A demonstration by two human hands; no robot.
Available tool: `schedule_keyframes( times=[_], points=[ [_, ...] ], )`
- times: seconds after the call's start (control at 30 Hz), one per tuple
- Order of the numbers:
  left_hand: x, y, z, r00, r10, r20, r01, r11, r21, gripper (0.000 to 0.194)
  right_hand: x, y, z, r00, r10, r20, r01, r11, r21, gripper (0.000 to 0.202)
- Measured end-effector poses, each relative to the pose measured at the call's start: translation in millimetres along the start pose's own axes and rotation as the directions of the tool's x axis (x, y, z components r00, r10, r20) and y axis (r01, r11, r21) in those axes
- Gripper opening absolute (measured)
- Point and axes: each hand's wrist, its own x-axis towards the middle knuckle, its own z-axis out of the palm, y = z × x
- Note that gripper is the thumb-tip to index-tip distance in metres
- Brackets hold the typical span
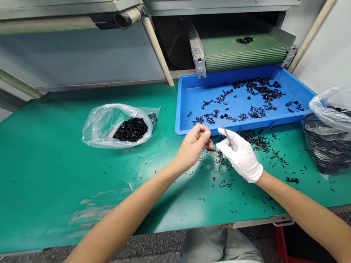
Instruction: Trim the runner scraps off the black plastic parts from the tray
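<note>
My left hand [195, 143], bare, is closed in a pinch just in front of the blue tray, with a small black part [210, 149] at its fingertips, mostly hidden by the fingers. My right hand [240, 154] wears a white glove and is closed round a thin metal tool [227, 136], a slim grey strip slanting up past the thumb. The tool's working end is hidden, and both hands' fingertips nearly meet. Beneath and around them, many short black pieces [258, 140] lie scattered over the green table mat [157, 198].
The blue tray [177, 121] holds clusters of black parts [264, 89]. Above it ends a green conveyor belt [245, 55] carrying a small black heap. An open clear bag [102, 134] of black parts stands left; a fuller bag [333, 142] stands right. Below the table is a red bin [282, 245].
</note>
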Motion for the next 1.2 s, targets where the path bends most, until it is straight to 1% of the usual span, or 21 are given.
schedule_keyframes(
  times=[0.07,0.1,0.13,0.2,0.27,0.3,0.37,0.4,0.47,0.5,0.53,0.57,0.63,0.7,0.73,0.8,0.93,1.0,1.07,1.13,1.2],
  points=[
    [-6,-17,7.4,0.998,0.041,-0.046,-0.034,0.989,0.143,0.013,1,5,-1,1.0,0.0,0.021,0.001,0.998,-0.06,0.046],
    [-5,-26,8.7,0.993,0.083,-0.082,-0.062,0.969,0.238,0.012,3,8,-2,1.0,0.022,0.017,-0.02,0.996,-0.092,0.045],
    [-3,-35,8.6,0.985,0.134,-0.109,-0.091,0.937,0.337,0.011,6,9,-5,0.999,0.049,0.009,-0.048,0.991,-0.123,0.044],
    [1,-49,6.2,0.967,0.231,-0.109,-0.148,0.856,0.495,0.01,12,11,-11,0.994,0.112,0.008,-0.109,0.98,-0.166,0.044],
    [2,-57,3.5,0.956,0.282,-0.08,-0.194,0.811,0.552,0.009,17,10,-16,0.986,0.162,0.037,-0.153,0.971,-0.186,0.043],
    [1,-59,2.9,0.955,0.287,-0.076,-0.203,0.817,0.54,0.01,18,9,-17,0.984,0.173,0.053,-0.16,0.968,-0.193,0.042],
    [-4,-57,4.1,0.964,0.249,-0.089,-0.186,0.879,0.439,0.012,18,8,-17,0.984,0.163,0.075,-0.145,0.97,-0.196,0.041],
    [-6,-54,5.8,0.975,0.199,-0.094,-0.157,0.927,0.341,0.014,17,7,-16,0.985,0.146,0.091,-0.126,0.973,-0.192,0.04],
    [-13,-47,10.7,0.996,0.058,-0.063,-0.054,0.997,0.062,0.022,14,6,-12,0.979,0.11,0.173,-0.082,0.983,-0.162,0.042],
    [-17,-43,13.5,0.999,-0.019,-0.026,0.017,0.996,-0.087,0.026,11,5,-10,0.97,0.091,0.224,-0.06,0.988,-0.143,0.043],
    [-21,-39,16.1,0.996,-0.089,0.02,0.091,0.971,-0.219,0.03,9,4,-8,0.963,0.072,0.261,-0.036,0.99,-0.137,0.042],
    [-26,-36,18.3,0.987,-0.144,0.064,0.157,0.933,-0.322,0.033,6,2,-6,0.96,0.054,0.274,-0.011,0.988,-0.153,0.038],
    [-35,-31,21.1,0.968,-0.218,0.127,0.252,0.859,-0.447,0.037,1,0,-4,0.969,0.025,0.246,0.036,0.97,-0.241,0.027],
    [-41,-29,21.5,0.955,-0.249,0.161,0.297,0.804,-0.515,0.038,-2,-2,-2,0.975,0.001,0.221,0.071,0.946,-0.317,0.022],
    [-44,-28,21.1,0.952,-0.255,0.171,0.307,0.785,-0.539,0.039,-3,-3,-2,0.974,0.0,0.228,0.076,0.943,-0.325,0.021],
    [-46,-29,19.5,0.95,-0.249,0.187,0.312,0.767,-0.561,0.038,-5,-4,-1,0.97,0.0,0.242,0.068,0.959,-0.275,0.017],
    [-47,-32,15.9,0.966,-0.178,0.188,0.253,0.805,-0.536,0.037,-9,-8,2,0.972,0.043,0.23,-0.016,0.993,-0.121,0.015],
    [-48,-32,14.8,0.973,-0.159,0.168,0.225,0.816,-0.532,0.036,-11,-9,4,0.968,0.06,0.244,-0.036,0.994,-0.102,0.015],
    [-49,-30,14.3,0.974,-0.171,0.15,0.226,0.804,-0.55,0.036,-14,-9,5,0.965,0.012,0.261,0.023,0.991,-0.13,0.017],
    [-50,-27,14.0,0.966,-0.202,0.165,0.26,0.782,-0.567,0.038,-15,-7,5,0.956,-0.088,0.281,0.151,0.966,-0.211,0.021],
    [-51,-25,13.8,0.953,-0.226,0.203,0.303,0.765,-0.569,0.038,-15,-5,4,0.932,-0.194,0.305,0.288,0.908,-0.303,0.02]
  ],
)
